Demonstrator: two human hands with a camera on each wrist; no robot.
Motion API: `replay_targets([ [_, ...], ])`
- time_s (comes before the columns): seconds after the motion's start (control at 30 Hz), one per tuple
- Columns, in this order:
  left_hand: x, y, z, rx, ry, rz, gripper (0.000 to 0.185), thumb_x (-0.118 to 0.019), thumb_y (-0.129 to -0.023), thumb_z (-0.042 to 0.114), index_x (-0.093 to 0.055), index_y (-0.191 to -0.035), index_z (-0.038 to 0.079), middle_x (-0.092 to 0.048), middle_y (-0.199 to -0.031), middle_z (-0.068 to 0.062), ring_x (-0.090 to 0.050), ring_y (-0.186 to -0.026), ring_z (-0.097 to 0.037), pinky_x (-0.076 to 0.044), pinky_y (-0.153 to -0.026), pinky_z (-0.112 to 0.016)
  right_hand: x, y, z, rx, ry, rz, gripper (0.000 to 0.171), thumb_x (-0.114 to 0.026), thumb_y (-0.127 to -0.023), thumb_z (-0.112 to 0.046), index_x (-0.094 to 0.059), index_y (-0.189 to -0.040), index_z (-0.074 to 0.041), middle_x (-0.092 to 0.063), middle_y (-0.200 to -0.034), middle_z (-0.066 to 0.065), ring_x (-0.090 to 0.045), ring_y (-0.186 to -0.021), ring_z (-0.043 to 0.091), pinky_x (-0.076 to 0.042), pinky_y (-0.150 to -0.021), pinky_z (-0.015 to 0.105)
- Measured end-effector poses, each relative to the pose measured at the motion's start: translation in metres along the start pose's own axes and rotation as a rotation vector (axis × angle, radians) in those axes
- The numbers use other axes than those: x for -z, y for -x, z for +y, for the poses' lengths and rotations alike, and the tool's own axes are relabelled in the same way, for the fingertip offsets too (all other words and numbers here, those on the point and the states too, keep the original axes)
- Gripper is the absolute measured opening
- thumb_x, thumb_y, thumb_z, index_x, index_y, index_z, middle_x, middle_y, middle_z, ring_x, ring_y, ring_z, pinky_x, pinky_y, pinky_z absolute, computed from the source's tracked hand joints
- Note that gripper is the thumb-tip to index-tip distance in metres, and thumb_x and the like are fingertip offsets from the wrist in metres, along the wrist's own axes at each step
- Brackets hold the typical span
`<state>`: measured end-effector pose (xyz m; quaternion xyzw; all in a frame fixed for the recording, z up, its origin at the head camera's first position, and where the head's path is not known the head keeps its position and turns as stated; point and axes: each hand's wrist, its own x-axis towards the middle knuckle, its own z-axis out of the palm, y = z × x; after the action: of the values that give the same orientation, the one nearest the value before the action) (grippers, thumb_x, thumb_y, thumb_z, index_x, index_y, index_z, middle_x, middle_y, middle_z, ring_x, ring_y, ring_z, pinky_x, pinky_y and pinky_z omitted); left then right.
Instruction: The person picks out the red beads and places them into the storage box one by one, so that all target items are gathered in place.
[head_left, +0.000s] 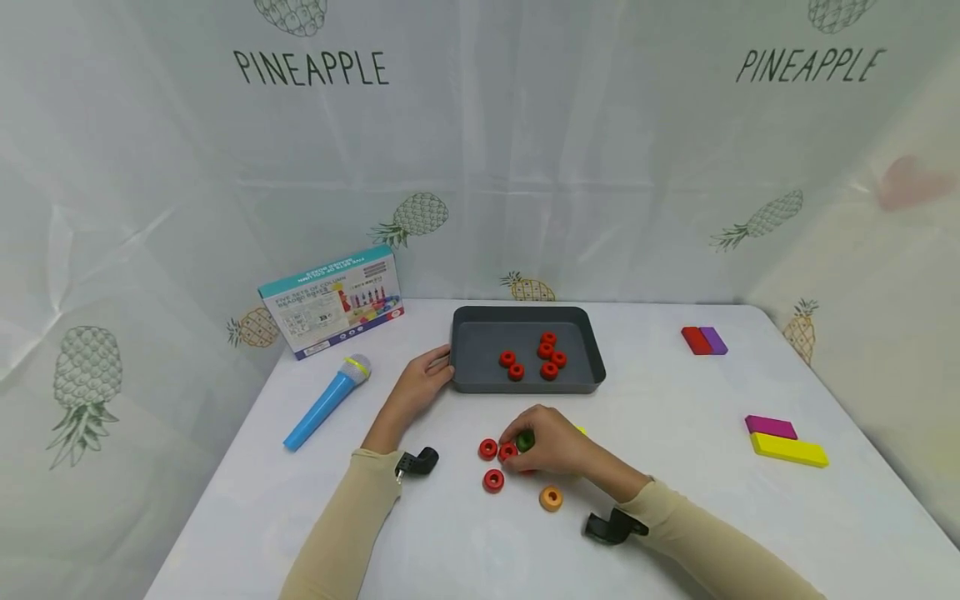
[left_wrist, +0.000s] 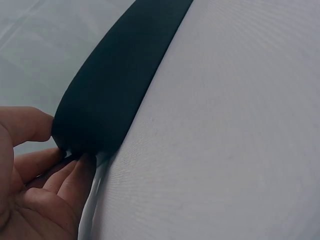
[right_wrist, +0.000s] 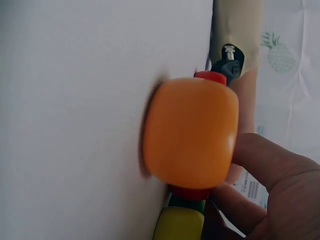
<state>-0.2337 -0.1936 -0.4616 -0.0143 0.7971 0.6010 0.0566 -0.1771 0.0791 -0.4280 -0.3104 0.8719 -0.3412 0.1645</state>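
In the head view, the left hand point(head_left: 422, 382) touches the left side of a gray tray point(head_left: 525, 387), its fingers at the near corner. Six red beads lie in the tray. Below it on the white table point(head_left: 465, 550), the right hand point(head_left: 552, 440) curls its thumb and forefinger around a red bead point(head_left: 502, 452), the gap between them narrow. A green bead point(head_left: 526, 440) sits just beside it, under the hand; other red beads and an orange bead point(head_left: 546, 502) lie near. A blue toy microphone point(head_left: 322, 411) and a printed box point(head_left: 333, 304) are to the left; colored blocks point(head_left: 790, 449) are well apart to the right.

In the left wrist view, a thumb or finger presses the tray's wall from above while other fingers bend against its corner; whether they grip it cannot be told.

In the right wrist view, the orange bead fills the middle, blurred along one edge, with red, green and yellow pieces partly behind it. The right hand's fingers lie beyond, their tips hidden.
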Motion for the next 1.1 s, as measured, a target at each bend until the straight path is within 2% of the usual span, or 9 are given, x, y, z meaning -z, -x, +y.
replay_targets([
  [0.2, -0.001, 0.001, -0.002, 0.0, 0.012, -0.011, 0.053, -0.061, -0.101, 0.019, -0.047, -0.151, 0.012, -0.051, -0.154, -0.011, -0.051, -0.141, -0.024, -0.042, -0.118, -0.042, 0.003, 0.001, 0.0, 0.014, -0.004, 0.009, 0.021, -0.085, -0.078, -0.023, -0.081, -0.099, -0.017, -0.076, -0.098, -0.01, -0.062, -0.099, 0.011, -0.054, -0.084, 0.028],
  [0.43, -0.001, 0.003, 0.0, -0.002, 0.01, -0.011, 0.053, -0.061, -0.101, 0.019, -0.047, -0.152, 0.012, -0.05, -0.155, -0.011, -0.05, -0.141, -0.023, -0.041, -0.118, -0.042, 0.017, -0.006, -0.002, 0.011, -0.034, 0.017, 0.019, -0.085, -0.08, -0.022, -0.081, -0.098, -0.019, -0.076, -0.098, -0.01, -0.063, -0.101, 0.015, -0.055, -0.089, 0.04],
  [0.57, 0.0, 0.004, 0.001, -0.014, 0.009, -0.012, 0.053, -0.061, -0.102, 0.018, -0.046, -0.152, 0.011, -0.049, -0.155, -0.012, -0.05, -0.142, -0.024, -0.041, -0.118, -0.042, 0.03, -0.015, -0.004, 0.029, -0.03, 0.05, 0.021, -0.085, -0.081, -0.024, -0.08, -0.101, -0.018, -0.076, -0.102, -0.007, -0.065, -0.105, 0.019, -0.056, -0.094, 0.048],
  [0.8, -0.001, 0.004, 0.0, -0.009, 0.031, -0.003, 0.053, -0.061, -0.101, 0.016, -0.046, -0.152, 0.01, -0.05, -0.154, -0.013, -0.05, -0.142, -0.026, -0.041, -0.118, -0.043, 0.055, -0.035, -0.008, 0.022, -0.019, 0.125, 0.021, -0.085, -0.082, -0.026, -0.081, -0.101, -0.018, -0.077, -0.105, -0.002, -0.07, -0.102, 0.022, -0.06, -0.086, 0.039],
  [1.0, -0.002, 0.005, 0.0, -0.022, 0.027, 0.0, 0.052, -0.061, -0.101, 0.016, -0.048, -0.151, 0.011, -0.049, -0.155, -0.013, -0.05, -0.141, -0.025, -0.043, -0.116, -0.041, 0.071, -0.051, -0.006, -0.008, -0.005, 0.172, 0.023, -0.084, -0.083, -0.025, -0.081, -0.104, -0.016, -0.077, -0.109, 0.003, -0.07, -0.104, 0.024, -0.06, -0.09, 0.042],
  [1.1, -0.002, 0.005, 0.0, -0.021, 0.024, -0.001, 0.052, -0.061, -0.101, 0.017, -0.047, -0.151, 0.012, -0.049, -0.155, -0.012, -0.05, -0.142, -0.025, -0.043, -0.116, -0.041, 0.077, -0.061, -0.006, -0.04, 0.001, 0.185, 0.025, -0.083, -0.083, -0.025, -0.08, -0.106, -0.015, -0.077, -0.111, 0.003, -0.069, -0.103, 0.024, -0.061, -0.085, 0.04],
])
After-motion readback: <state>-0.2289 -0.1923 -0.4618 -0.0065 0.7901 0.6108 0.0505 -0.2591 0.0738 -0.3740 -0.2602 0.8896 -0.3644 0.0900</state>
